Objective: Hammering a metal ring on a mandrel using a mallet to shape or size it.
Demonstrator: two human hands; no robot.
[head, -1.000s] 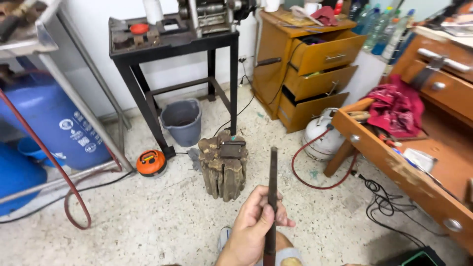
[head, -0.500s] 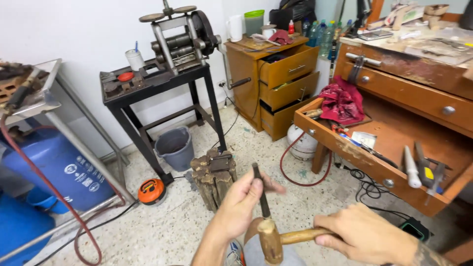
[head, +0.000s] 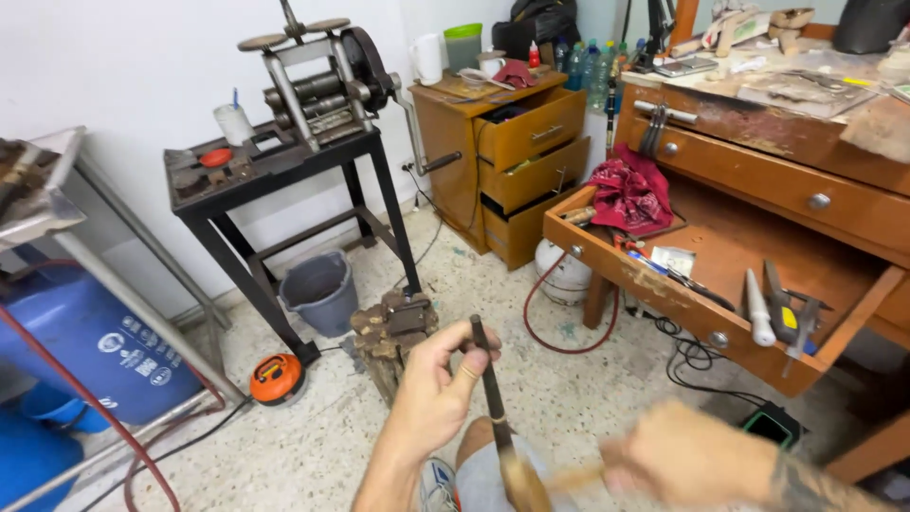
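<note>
Right hand (head: 697,460) moved lower & blurs now, fingers tight on 1 hammer (head: 531,484). Left hand (head: 436,389) pinches 1 dark rod (head: 488,384), upright, above 1 stump (head: 393,332).

The room is evenly and brightly lit by soft, diffuse light, with no harsh glare. Faint shadows sit under the black metal stand (head: 284,190) and inside the open wooden drawer (head: 720,275). The right hand (head: 697,457) smears with heavy motion blur; the left hand (head: 431,393) stays fairly sharp. Wide-angle distortion bends lines near the edges.
</note>
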